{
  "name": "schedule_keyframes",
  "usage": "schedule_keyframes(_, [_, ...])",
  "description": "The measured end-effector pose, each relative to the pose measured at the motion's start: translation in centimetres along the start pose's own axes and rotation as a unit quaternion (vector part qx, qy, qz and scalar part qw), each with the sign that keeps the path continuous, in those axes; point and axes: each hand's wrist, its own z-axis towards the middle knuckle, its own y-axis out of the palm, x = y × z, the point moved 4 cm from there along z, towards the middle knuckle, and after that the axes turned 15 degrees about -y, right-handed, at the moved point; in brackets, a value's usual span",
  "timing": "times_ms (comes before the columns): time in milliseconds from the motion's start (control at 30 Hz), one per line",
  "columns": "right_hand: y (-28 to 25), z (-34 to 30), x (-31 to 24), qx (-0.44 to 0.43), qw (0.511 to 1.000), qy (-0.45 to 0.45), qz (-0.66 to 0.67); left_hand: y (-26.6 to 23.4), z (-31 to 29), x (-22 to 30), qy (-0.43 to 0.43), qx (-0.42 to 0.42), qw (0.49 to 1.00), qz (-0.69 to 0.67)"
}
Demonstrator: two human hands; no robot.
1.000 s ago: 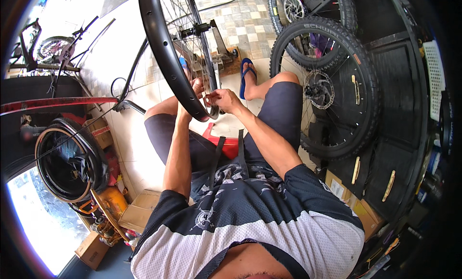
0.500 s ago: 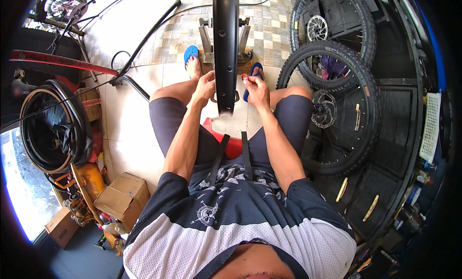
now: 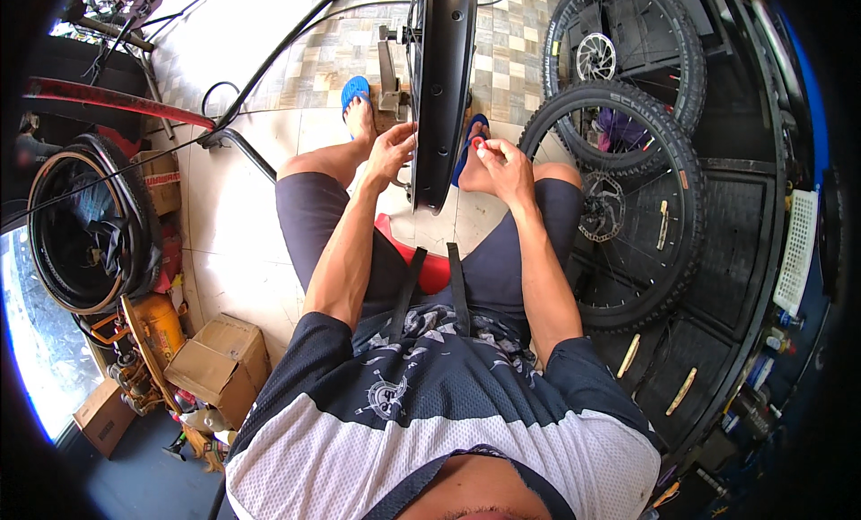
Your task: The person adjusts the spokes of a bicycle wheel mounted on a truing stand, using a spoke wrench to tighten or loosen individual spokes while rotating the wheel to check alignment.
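Observation:
A black bicycle rim (image 3: 442, 98) stands upright between my knees, edge on, in a metal truing stand (image 3: 388, 76). Its spokes and hub partly show on the left side. My left hand (image 3: 389, 155) is by the rim's left side, fingers loosely bent and apart, with the tips next to the spokes; whether they touch is unclear. To the right of the rim, apart from it, my right hand (image 3: 508, 172) pinches a small round red spoke wrench (image 3: 477, 144) between thumb and fingers.
Two wheels with knobbly tyres (image 3: 628, 314) lean against black panels at the right. Several tyres and rims (image 3: 76, 296) hang at the left, above an opened cardboard box (image 3: 211, 367). A black tubular stand (image 3: 282, 67) reaches across the floor. I sit on a red seat (image 3: 435, 273).
My right hand has moved right, away from the rim, with the spoke wrench. The rim appears farther right, showing more of its left side. My left hand's fingers have spread somewhat.

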Motion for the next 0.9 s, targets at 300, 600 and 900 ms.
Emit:
schedule_keyframes(300, [1.6,-0.7,1.8,-0.019,0.999,0.041,0.012,-0.5,0.9,-1.0,-0.012,-0.030,0.997,-0.076])
schedule_keyframes(600, [2.1,-0.8,2.0,-0.036,0.998,0.048,0.004,-0.3,0.2,-0.1,-0.017,-0.024,0.998,-0.062])
schedule_keyframes(900, [2.5,-0.9,2.7,-0.032,0.999,0.033,-0.017,0.3,-2.4,0.3,0.009,0.019,0.998,-0.060])
